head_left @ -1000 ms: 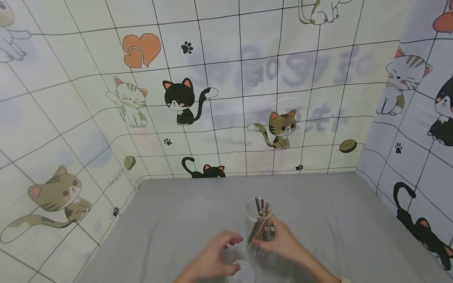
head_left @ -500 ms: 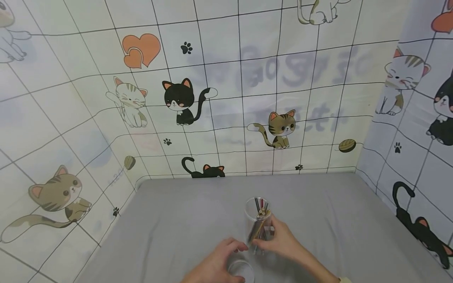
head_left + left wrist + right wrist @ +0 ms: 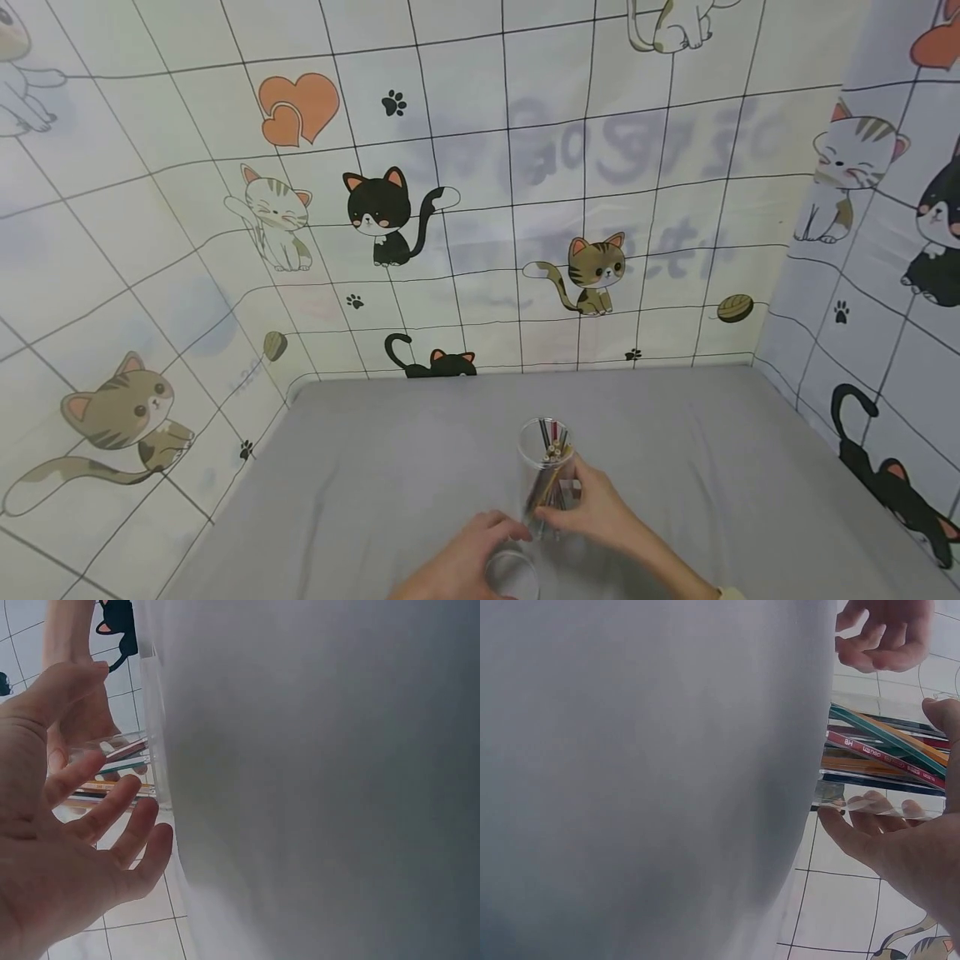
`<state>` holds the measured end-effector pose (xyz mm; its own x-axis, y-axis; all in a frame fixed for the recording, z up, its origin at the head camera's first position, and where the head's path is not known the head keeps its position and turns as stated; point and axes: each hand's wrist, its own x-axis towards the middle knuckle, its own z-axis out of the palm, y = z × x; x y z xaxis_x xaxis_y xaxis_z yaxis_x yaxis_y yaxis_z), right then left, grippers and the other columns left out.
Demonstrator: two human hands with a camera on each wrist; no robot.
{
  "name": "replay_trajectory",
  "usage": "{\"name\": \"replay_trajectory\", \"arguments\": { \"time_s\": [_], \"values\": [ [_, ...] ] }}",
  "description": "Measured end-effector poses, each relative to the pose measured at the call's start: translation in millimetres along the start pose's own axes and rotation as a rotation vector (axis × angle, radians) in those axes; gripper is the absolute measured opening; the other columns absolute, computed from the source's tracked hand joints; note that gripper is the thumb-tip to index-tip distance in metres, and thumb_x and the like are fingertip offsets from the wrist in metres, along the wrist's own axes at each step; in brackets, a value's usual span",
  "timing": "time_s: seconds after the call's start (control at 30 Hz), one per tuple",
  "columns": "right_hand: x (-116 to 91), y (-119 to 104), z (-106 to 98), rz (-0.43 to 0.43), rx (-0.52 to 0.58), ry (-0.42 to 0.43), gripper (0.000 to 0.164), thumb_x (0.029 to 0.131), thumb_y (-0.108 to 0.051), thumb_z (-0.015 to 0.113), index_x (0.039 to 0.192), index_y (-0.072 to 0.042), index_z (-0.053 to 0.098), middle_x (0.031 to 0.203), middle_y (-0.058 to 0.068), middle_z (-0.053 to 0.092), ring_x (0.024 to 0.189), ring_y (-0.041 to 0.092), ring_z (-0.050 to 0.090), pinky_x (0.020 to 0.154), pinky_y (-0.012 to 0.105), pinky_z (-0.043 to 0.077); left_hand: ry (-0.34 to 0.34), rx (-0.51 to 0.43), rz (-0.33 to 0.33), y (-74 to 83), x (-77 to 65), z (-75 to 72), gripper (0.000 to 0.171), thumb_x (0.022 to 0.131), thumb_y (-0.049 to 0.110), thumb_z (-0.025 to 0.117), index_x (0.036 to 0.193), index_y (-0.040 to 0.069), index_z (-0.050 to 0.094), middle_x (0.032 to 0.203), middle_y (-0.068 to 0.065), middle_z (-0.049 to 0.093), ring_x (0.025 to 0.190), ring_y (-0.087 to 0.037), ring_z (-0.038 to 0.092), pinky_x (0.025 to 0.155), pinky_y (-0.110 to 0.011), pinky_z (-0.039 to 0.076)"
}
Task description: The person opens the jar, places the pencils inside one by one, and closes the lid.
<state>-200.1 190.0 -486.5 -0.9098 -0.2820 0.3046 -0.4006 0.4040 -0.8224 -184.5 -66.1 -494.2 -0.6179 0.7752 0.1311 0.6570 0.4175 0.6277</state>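
My right hand [image 3: 588, 504] grips a tall clear cup [image 3: 528, 471] at its lower right side. Several pencils [image 3: 553, 458] lean inside the cup; red, green and orange ones show in the right wrist view, where the right fingers [image 3: 859, 836] and thumb lie on either side of the cup. Left of the cup, a clear round lid-like piece [image 3: 513, 575] is at the bottom edge of the head view. My left hand [image 3: 472, 558] curves around its left and far sides. In the left wrist view the left hand [image 3: 79, 840] has spread, bent fingers; contact with the round piece cannot be made out.
A grey cloth [image 3: 390, 450] covers the table. Around it hang white gridded sheets [image 3: 480, 225] printed with cats, paw marks and hearts, at the back and both sides.
My left hand has shifted slightly right and nearer, closing in around the clear round piece. The right hand and pencil cup have stayed in place.
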Motion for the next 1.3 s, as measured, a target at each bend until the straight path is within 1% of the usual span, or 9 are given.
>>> {"name": "replay_trajectory", "arguments": {
  "time_s": [0.17,0.43,0.63,0.77,0.87,0.93,1.1,1.23,1.3],
  "values": [
    [-0.3,1.1,0.8,0.002,-0.019,0.005,0.062,0.075,-0.026,0.088,0.122,-0.004,0.054,0.095,-0.005,0.063,0.104,0.023,0.063,0.085,0.047,0.056,0.004,0.068,0.059,-0.9,1.0,1.9,0.065,0.070,0.035,0.091,0.126,0.022,0.061,0.120,0.008,0.056,0.108,-0.007,0.049,0.086,-0.026,0.048],
    [0.8,-0.5,0.6,0.021,-0.014,0.003,0.064,0.074,-0.025,0.089,0.123,-0.003,0.054,0.097,-0.004,0.064,0.102,0.021,0.063,0.087,0.046,0.055,-0.104,-0.069,-0.121,3.2,5.3,-0.1,0.063,0.072,0.035,0.091,0.127,0.027,0.062,0.122,0.016,0.054,0.110,-0.004,0.045,0.087,-0.027,0.047],
    [0.8,-0.3,1.1,0.032,-0.017,0.002,0.068,0.073,-0.025,0.089,0.127,-0.003,0.053,0.100,-0.003,0.065,0.102,0.021,0.063,0.087,0.046,0.055,-0.124,-0.032,-0.122,3.8,5.2,0.0,0.060,0.074,0.037,0.090,0.126,0.026,0.062,0.121,0.015,0.053,0.108,-0.004,0.044,0.085,-0.025,0.047],
    [0.7,0.1,1.4,0.044,-0.014,-0.002,0.071,0.073,-0.026,0.089,0.129,-0.002,0.052,0.101,-0.002,0.065,0.104,0.024,0.063,0.088,0.047,0.055,-0.165,0.025,-0.117,0.8,6.0,1.2,0.055,0.077,0.042,0.086,0.125,0.026,0.063,0.119,0.013,0.051,0.104,-0.004,0.043,0.080,-0.023,0.048],
    [0.7,0.3,1.7,0.043,-0.015,-0.004,0.074,0.073,-0.027,0.089,0.132,-0.001,0.051,0.103,-0.001,0.066,0.105,0.026,0.062,0.086,0.047,0.055,-0.180,0.030,-0.125,0.1,6.3,1.5,0.053,0.078,0.042,0.085,0.123,0.025,0.063,0.118,0.013,0.051,0.102,-0.003,0.043,0.077,-0.022,0.048],
    [0.5,0.4,2.1,0.038,-0.008,-0.007,0.075,0.074,-0.027,0.089,0.133,-0.001,0.050,0.104,0.000,0.066,0.105,0.025,0.062,0.086,0.047,0.055,-0.152,0.042,-0.108,0.6,4.9,1.2,0.053,0.077,0.039,0.087,0.122,0.022,0.064,0.117,0.011,0.051,0.102,-0.004,0.043,0.079,-0.022,0.048],
    [-0.5,0.5,3.1,0.016,0.005,-0.014,0.069,0.076,-0.026,0.088,0.129,-0.003,0.052,0.100,-0.003,0.065,0.101,0.019,0.063,0.086,0.046,0.055,-0.025,0.005,-0.097,3.7,-1.8,-8.4,0.053,0.073,0.029,0.090,0.119,0.018,0.065,0.115,0.009,0.048,0.105,-0.007,0.047,0.086,-0.024,0.048],
    [0.2,0.9,3.1,0.016,0.001,-0.007,0.065,0.075,-0.026,0.088,0.125,-0.005,0.053,0.098,-0.005,0.065,0.101,0.018,0.064,0.087,0.045,0.055,0.074,-0.002,-0.049,7.5,-3.7,-29.4,0.052,0.074,0.024,0.087,0.120,0.016,0.062,0.114,0.006,0.047,0.106,-0.014,0.049,0.087,-0.027,0.048],
    [0.8,1.4,3.0,0.013,0.001,-0.004,0.063,0.075,-0.026,0.088,0.123,-0.005,0.053,0.097,-0.005,0.065,0.101,0.019,0.064,0.087,0.045,0.055,0.139,0.049,0.004,12.4,-2.5,-43.6,0.055,0.072,0.023,0.087,0.120,0.015,0.061,0.114,0.004,0.049,0.105,-0.017,0.050,0.087,-0.029,0.048]
  ]
}}
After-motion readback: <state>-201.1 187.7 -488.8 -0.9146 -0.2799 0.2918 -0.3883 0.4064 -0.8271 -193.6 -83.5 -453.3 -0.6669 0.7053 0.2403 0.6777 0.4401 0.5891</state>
